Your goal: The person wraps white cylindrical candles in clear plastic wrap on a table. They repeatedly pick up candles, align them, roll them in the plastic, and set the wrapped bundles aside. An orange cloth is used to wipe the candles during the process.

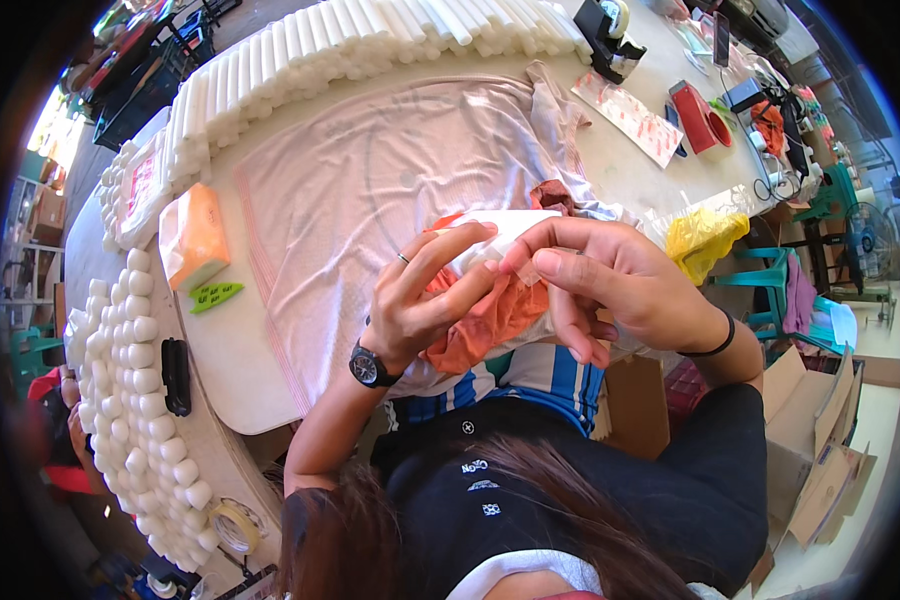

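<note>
My left hand (420, 300), with a ring and a black wristwatch, curls around a smooth white object (514, 225) over my lap. The fingers hide much of that object, so its full shape cannot be told. My right hand (630, 281) pinches a small piece of clear tape (527, 273) between thumb and index finger, close against the left fingertips. Under both hands lies a crumpled orange cloth (487, 326). A pale pink cloth (390, 180) spreads over the table in front of me.
White candles (285, 56) are stacked along the table's far edge, with more (131, 360) at left. Near them are an orange tissue pack (193, 236) and a tape roll (234, 527). A black tape dispenser (604, 45), red tape holder (697, 116) and yellow plastic bag (705, 244) lie rightward.
</note>
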`<state>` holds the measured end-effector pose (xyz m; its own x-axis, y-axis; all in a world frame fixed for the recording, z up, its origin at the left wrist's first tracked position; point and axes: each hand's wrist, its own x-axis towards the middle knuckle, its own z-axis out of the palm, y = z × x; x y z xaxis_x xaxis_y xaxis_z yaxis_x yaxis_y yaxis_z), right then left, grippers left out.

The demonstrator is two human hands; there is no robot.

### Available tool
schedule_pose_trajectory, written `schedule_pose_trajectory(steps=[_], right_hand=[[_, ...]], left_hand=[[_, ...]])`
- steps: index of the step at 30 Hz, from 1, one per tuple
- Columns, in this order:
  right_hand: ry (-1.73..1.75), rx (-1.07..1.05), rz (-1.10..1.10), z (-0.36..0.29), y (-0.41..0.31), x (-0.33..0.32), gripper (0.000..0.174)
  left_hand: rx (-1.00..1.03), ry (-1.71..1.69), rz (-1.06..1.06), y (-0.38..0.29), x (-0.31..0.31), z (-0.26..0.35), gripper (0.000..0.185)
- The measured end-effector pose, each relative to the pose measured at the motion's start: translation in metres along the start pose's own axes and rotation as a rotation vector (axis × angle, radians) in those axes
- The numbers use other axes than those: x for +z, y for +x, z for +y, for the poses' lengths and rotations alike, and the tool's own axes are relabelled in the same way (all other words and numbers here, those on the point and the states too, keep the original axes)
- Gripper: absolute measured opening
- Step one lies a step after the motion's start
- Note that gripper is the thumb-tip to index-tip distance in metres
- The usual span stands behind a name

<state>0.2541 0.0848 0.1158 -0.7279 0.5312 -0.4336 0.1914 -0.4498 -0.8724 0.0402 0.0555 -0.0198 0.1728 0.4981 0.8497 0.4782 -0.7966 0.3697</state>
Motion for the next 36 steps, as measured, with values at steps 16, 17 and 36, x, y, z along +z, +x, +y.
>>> schedule_pose_trajectory(steps=[16, 17, 36], right_hand=[[0.322, -0.181, 0.4, 0.068, 0.001, 0.022, 0.023], [0.318, -0.186, 0.385, 0.072, 0.005, 0.021, 0.024], [-0.175, -0.495, 0.498, 0.07, 0.092, 0.016, 0.033]], left_hand=[[0.014, -0.103, -0.015, 0.002, 0.01, 0.001, 0.039], [0.002, -0.12, -0.024, 0.003, 0.009, 0.001, 0.039], [-0.38, -0.438, 0.123, 0.013, -0.017, -0.013, 0.027]])
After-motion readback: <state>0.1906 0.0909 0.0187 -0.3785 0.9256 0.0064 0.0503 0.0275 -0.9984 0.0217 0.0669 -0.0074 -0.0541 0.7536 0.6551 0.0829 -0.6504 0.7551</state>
